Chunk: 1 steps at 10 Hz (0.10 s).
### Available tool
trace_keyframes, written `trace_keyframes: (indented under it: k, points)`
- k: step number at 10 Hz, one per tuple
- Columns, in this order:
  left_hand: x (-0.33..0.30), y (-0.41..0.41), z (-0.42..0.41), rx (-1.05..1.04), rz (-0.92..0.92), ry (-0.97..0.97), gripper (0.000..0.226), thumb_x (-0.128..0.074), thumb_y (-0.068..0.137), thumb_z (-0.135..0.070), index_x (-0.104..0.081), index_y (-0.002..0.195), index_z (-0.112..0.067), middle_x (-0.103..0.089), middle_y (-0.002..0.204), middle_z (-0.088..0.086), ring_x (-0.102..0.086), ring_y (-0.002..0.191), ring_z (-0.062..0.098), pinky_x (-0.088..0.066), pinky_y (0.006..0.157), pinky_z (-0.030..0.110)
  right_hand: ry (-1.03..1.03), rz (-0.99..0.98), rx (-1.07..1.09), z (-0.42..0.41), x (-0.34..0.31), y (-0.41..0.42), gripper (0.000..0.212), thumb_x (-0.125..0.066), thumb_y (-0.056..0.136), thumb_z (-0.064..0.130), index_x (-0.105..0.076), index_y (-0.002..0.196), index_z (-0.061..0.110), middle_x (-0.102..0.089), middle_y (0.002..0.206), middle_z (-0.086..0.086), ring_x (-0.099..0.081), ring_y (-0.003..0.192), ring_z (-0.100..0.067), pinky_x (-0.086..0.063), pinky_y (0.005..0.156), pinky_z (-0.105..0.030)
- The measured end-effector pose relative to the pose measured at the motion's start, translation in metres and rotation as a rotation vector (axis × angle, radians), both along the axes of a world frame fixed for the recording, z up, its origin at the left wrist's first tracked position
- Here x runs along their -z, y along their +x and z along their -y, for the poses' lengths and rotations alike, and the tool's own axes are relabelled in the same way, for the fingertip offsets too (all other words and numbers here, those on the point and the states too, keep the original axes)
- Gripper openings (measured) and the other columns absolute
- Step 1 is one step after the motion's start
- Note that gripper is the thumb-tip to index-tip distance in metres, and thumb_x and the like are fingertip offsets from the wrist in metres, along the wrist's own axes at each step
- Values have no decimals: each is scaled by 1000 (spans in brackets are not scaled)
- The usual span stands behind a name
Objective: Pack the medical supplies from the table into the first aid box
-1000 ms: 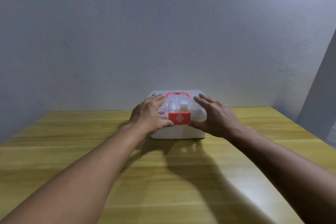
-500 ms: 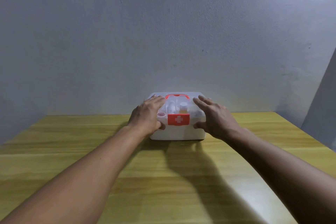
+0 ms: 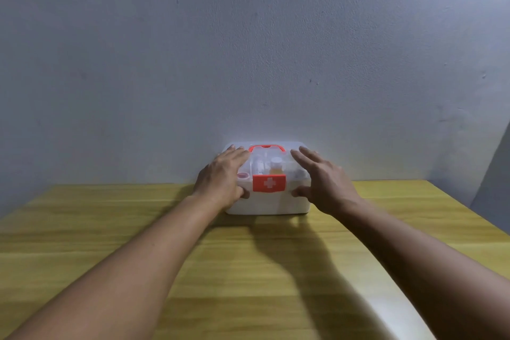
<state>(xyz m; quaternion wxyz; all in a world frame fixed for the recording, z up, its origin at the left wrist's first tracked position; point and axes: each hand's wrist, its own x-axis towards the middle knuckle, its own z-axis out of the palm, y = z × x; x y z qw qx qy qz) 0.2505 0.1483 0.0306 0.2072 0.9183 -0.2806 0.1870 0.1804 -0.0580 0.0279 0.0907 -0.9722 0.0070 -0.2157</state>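
Observation:
The white first aid box [image 3: 266, 205] stands shut at the far edge of the table, close to the wall. It has a clear lid, a red handle [image 3: 266, 147] and a red latch [image 3: 269, 183] with a white cross, folded down over the front. Small bottles [image 3: 276, 164] show through the lid. My left hand [image 3: 220, 179] lies over the lid's left end with its thumb on the front wall. My right hand [image 3: 323, 182] covers the right end, fingers spread over the lid, thumb against the front.
The wooden table [image 3: 248, 270] stretches from me to the box, and no loose supplies show on it. A grey wall [image 3: 248, 63] rises right behind the box. The table's right edge [image 3: 469, 210] runs near a darker wall panel.
My thumbs have left the red latch and moved apart to the box's front corners. Both hands have slid outward on the lid. The box sits slightly farther back, near the wall.

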Motion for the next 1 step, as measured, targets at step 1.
trace_keyframes:
  k: [1]
  points:
    - [3,-5,1,-36,-1,127,105,-78,73,-32,-9,151,-20,-6,162,-1,2,149,15,-6,121,41,-15,4,9,-3,5,-4,93,-71,82,31,-9,152,27,-5,162,-4,-17,147,-26,-34,109,-44]
